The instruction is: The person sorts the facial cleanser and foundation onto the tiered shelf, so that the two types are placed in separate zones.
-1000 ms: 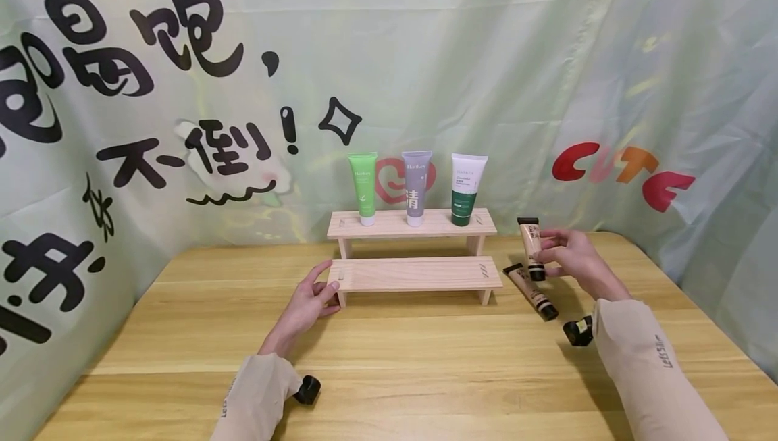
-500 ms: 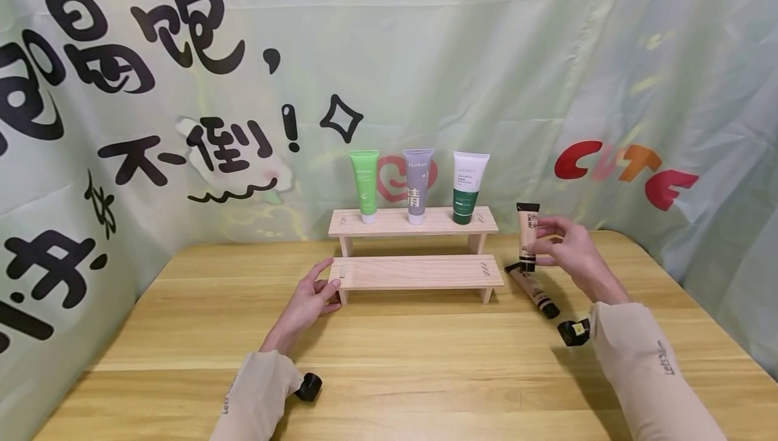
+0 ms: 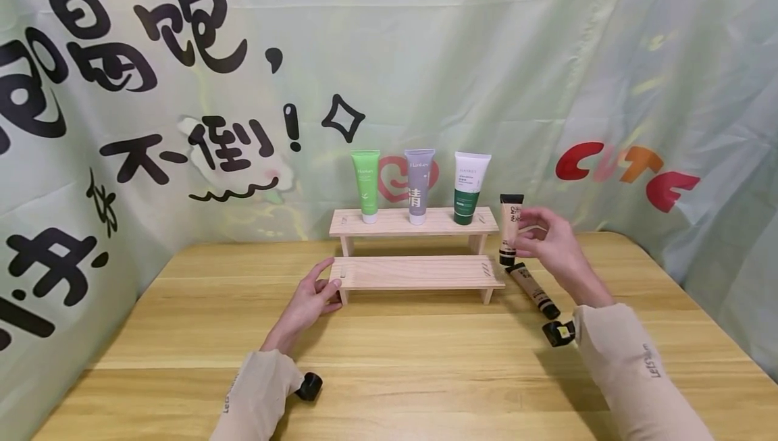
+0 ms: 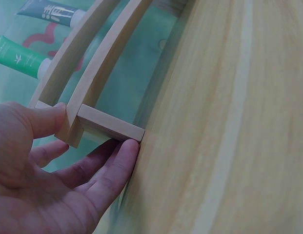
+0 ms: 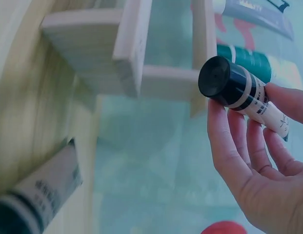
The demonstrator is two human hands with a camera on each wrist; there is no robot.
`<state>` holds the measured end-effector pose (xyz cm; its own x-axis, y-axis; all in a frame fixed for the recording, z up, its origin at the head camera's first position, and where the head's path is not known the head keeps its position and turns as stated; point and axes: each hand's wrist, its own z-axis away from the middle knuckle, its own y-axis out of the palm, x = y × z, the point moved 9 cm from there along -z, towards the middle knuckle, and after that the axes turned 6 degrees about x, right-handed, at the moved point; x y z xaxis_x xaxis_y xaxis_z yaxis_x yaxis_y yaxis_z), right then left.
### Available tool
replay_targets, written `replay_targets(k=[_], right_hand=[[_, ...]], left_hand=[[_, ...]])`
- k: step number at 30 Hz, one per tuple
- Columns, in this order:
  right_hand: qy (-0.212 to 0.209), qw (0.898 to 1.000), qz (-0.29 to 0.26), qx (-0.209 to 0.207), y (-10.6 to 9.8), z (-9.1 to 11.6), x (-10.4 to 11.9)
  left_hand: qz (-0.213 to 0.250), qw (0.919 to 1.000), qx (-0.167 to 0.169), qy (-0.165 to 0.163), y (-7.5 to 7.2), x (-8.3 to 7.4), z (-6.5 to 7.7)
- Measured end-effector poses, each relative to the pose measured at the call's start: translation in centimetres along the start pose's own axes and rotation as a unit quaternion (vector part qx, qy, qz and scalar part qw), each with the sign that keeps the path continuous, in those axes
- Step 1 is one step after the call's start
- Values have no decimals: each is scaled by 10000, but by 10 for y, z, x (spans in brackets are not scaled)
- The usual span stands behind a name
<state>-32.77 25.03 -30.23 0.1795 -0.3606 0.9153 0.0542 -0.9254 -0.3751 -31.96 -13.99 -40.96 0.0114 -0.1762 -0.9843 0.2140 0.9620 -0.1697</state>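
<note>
A two-tier wooden display rack (image 3: 419, 273) stands on the table. My left hand (image 3: 308, 298) grips its left end; the left wrist view shows the thumb on the lower board's end and fingertips against the leg (image 4: 110, 122). Upright in my right hand (image 3: 556, 246) is a small beige cosmetic tube (image 3: 509, 228) with black ends, pinched between thumb and fingers beside the rack's right end. In the right wrist view its black cap (image 5: 219, 78) points toward the camera. A second beige tube (image 3: 535, 291) lies on the table below that hand.
Along the upper tier stand a green tube (image 3: 367, 186), a purple tube (image 3: 418, 186) and a white-and-green tube (image 3: 470, 188). A printed curtain (image 3: 462, 56) hangs behind the wooden table (image 3: 419, 373). Black wrist cameras (image 3: 309, 387) sit at both cuffs.
My right hand has raised the beige tube and carried it left toward the rack, turning it from tilted to nearly upright. My left hand keeps its place on the rack.
</note>
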Motion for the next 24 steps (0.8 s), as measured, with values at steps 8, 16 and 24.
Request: replay_targets(k=[8, 16, 24], right_hand=[[-244, 9996, -97, 67, 26, -7, 18], [-557, 9983, -186, 46, 52, -13, 32], [-748, 9968, -279, 15, 82, -23, 39]], left_hand=[[77, 10000, -33, -27, -1, 2, 1], [92, 10000, 13, 0, 0, 2, 0], [36, 10000, 3, 21, 0, -1, 0]])
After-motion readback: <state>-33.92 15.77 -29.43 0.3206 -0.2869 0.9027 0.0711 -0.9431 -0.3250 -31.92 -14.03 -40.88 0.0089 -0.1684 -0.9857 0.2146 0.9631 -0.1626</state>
